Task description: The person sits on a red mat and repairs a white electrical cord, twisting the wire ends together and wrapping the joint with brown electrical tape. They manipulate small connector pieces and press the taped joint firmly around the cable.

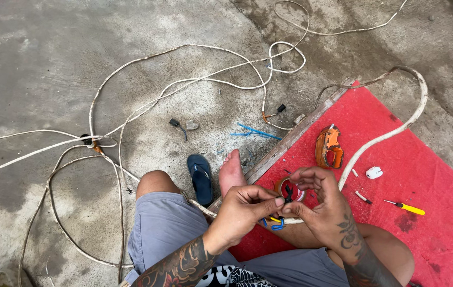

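My left hand (242, 210) and my right hand (319, 204) meet over my lap, fingertips pinching a small black connector (288, 194) between them. A white cable (380, 138) runs from under my hands across the red mat (423, 180). Short blue and yellow wire ends (275, 222) hang just below my fingers. A red roll of tape (284, 187) lies on the mat right behind my fingertips, partly hidden by them.
An orange plastic casing (328, 147), a white plug piece (374, 172) and a yellow-handled screwdriver (409, 208) lie on the mat. Long white cables (184, 82) loop over the concrete floor. A blue sandal (201, 178) and blue wire scraps (255, 131) lie near my foot.
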